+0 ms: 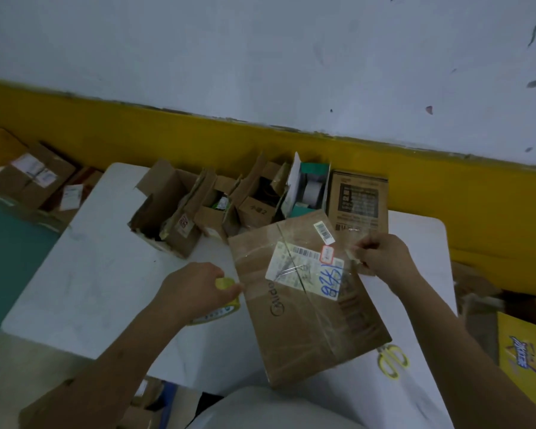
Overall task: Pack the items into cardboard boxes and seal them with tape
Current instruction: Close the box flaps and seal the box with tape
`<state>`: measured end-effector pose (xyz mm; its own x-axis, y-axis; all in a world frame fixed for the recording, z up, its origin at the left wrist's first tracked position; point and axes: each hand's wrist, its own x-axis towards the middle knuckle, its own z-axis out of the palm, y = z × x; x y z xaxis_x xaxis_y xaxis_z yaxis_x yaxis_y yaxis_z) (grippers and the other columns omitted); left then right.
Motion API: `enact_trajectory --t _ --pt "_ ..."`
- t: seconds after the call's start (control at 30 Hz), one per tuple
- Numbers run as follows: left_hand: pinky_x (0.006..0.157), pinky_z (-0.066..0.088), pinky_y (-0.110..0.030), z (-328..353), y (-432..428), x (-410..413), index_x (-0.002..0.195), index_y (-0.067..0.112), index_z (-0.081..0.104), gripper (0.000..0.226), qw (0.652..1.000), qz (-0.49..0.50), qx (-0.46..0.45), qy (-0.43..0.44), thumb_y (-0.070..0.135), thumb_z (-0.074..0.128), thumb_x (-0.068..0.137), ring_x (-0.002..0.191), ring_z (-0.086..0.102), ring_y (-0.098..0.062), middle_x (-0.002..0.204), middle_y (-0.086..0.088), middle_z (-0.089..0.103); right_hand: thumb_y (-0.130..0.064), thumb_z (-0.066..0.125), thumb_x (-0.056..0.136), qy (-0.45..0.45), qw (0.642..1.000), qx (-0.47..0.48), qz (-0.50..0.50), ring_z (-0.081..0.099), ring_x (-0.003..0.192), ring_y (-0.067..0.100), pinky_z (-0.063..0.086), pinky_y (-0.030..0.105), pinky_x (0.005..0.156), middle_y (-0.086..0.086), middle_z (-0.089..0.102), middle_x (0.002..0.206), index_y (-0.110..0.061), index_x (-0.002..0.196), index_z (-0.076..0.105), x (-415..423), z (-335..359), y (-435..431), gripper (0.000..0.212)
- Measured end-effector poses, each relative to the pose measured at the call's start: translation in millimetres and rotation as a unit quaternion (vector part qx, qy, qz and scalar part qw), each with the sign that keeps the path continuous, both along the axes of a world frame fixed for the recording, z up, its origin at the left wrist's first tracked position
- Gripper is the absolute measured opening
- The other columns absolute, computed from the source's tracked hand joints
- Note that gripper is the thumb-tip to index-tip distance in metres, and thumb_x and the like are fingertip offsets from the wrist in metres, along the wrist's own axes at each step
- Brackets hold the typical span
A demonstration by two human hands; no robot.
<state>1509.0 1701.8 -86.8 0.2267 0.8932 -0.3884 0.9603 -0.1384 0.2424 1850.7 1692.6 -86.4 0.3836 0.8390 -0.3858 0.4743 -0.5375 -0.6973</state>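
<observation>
Yellow-handled scissors [392,360] lie near right on the white table [90,274], partly under the closed cardboard box [307,311] mid-table. Left hand [195,289] grips the tape roll [229,301] at the box's left edge. Right hand [381,255] pinches the free end of the clear tape [291,269] at the right edge, so hands are well apart. To do it well: keep strip taut, lower flat over the seam, press before cutting. Open boxes [174,209] line the far table edge.

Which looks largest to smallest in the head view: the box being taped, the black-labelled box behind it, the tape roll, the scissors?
1. box being taped
2. black-labelled box, though farther away
3. tape roll and scissors: both small and partly hidden, so not ranked
</observation>
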Motion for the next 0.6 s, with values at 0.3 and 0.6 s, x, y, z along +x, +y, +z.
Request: enact_trajectory --t 0.3,0.6 --pt "0.047 0.025 -0.027 -5.6 -7.9 -4.8 0.055 0.022 0.042 0.060 1.000 0.016 0.000 -0.003 0.073 0.054 0.084 0.055 0.046 -0.004 0.057 0.002 0.045 -0.014 0.069 0.086 -0.050 0.998 -0.003 0.039 0.063 0.075 0.017 0.045 0.025 0.060 -0.001 0.066 0.073 -0.021 0.070 0.066 -2.6 2.1 -2.2 0.018" --pt "0.047 0.025 -0.027 -16.9 -3.1 -1.5 0.056 0.021 0.046 0.060 1.000 0.013 -0.005 -0.003 0.073 0.054 0.084 0.057 0.046 -0.005 0.060 0.002 0.047 -0.019 0.066 0.086 -0.155 0.985 0.046 0.063 0.055 0.070 0.003 0.035 0.018 0.056 -0.010 0.062 0.072 -0.022 0.074 0.065 -5.1 17.7 -4.1 0.012"
